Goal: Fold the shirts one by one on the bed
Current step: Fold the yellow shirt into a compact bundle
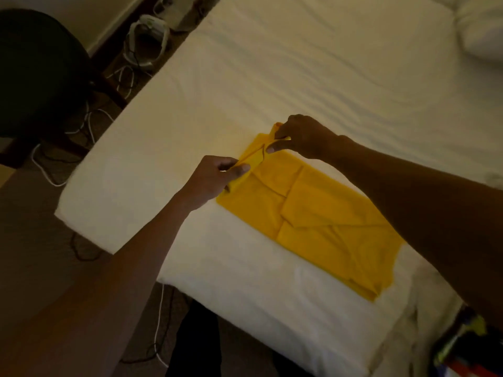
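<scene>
A yellow shirt (313, 216) lies flat on the white bed (272, 91) near its front corner, folded into a long narrow strip with both sides turned in. My left hand (215, 178) pinches the strip's far end at its left corner, thumb on top. My right hand (302, 136) pinches the same end at its other corner. That end is lifted a little off the sheet between the two hands. My right forearm crosses over the strip's near right part.
A white pillow (481, 31) lies at the bed's far right. A dark round chair (35, 69) stands left of the bed. White cables (89, 123) and a white device (148, 40) lie on the floor. Colourful fabric (462, 346) shows at the bottom right.
</scene>
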